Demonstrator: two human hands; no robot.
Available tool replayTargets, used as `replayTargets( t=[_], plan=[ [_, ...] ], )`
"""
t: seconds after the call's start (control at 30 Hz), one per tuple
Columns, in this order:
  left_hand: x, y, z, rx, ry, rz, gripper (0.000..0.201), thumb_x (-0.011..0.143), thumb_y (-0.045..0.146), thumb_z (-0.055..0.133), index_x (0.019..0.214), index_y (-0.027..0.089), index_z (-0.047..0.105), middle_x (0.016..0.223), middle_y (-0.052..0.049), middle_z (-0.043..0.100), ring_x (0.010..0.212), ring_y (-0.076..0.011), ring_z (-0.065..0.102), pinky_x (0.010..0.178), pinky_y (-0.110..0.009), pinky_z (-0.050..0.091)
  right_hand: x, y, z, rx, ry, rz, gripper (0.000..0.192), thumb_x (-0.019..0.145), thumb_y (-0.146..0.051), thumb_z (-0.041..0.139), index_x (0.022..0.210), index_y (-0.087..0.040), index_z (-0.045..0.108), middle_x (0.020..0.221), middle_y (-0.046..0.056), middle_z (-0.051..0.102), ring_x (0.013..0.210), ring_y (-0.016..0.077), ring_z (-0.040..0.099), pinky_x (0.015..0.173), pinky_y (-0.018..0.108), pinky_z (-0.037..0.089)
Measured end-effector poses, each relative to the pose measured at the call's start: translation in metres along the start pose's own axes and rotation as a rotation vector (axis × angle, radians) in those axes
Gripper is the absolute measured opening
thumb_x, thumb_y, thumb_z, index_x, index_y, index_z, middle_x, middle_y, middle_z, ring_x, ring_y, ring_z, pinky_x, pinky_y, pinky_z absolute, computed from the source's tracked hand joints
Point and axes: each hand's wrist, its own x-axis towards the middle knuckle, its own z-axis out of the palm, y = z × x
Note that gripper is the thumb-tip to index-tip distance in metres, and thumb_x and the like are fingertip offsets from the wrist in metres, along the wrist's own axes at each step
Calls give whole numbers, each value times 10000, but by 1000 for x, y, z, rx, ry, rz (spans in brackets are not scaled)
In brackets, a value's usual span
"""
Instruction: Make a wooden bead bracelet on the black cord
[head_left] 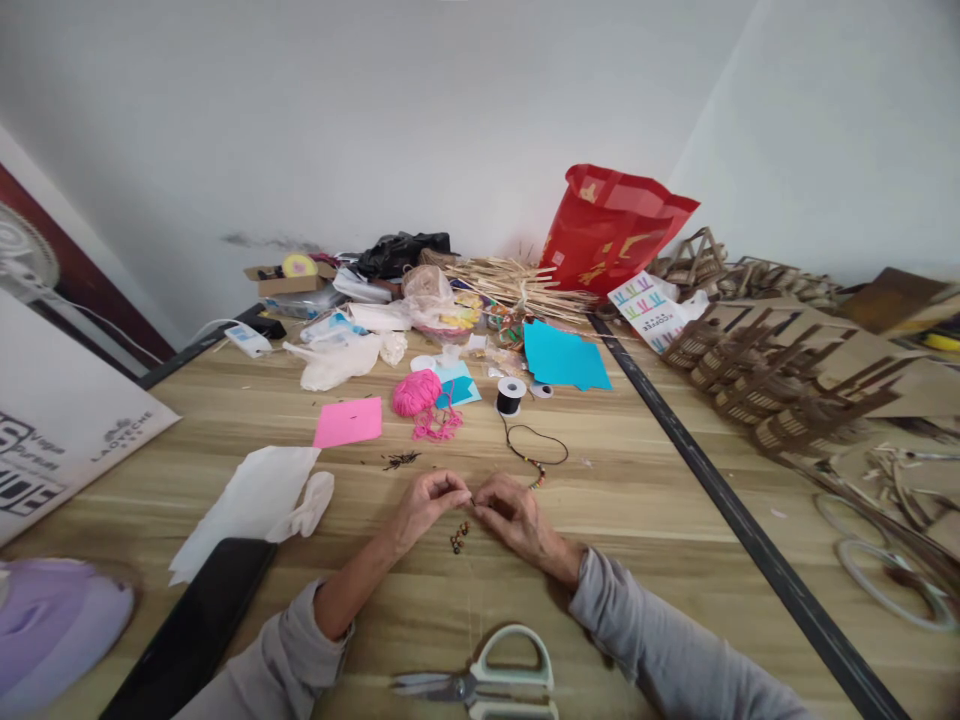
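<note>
My left hand (429,500) and right hand (510,510) meet fingertip to fingertip low over the wooden table (645,500), fingers pinched narrow. What's pinched between them is too small to tell. Small brown beads (458,538) lie on the table just below the fingertips. A black cord (541,446) with a few coloured beads loops from near my right hand up to a black thread spool (511,395). Farther out: pink yarn ball (417,392), pink paper (349,421), blue paper (564,357). Scissors (487,682) lie near me, between my forearms. Black phone (196,625) sits left of my left arm.
</note>
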Motion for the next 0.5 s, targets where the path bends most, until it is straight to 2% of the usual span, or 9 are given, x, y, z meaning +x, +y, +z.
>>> replayTargets(
  t=[0.23,0.4,0.5],
  plan=[
    [-2,0,3,-12,2,2,231,665,344,715,680,134,620,637,4,605,643,-129,535,653,-245,426,0,-2,1,19,-11,-4,175,898,-289,528,783,-180,602,736,35,598,694,150,550,638,261,435],
    [-2,-4,5,-71,0,-17,316,678,351,714,902,138,650,785,-31,658,732,-150,576,698,-260,446,3,-1,-4,66,56,6,140,883,-297,564,832,-188,637,816,50,625,774,165,581,693,274,458],
    [0,-8,7,-72,-53,-24,331,629,367,753,846,135,662,792,-45,668,745,-165,583,716,-276,450,6,-2,-8,64,88,34,148,867,-319,588,838,-192,658,837,54,610,806,175,578,706,283,461]
  ],
)
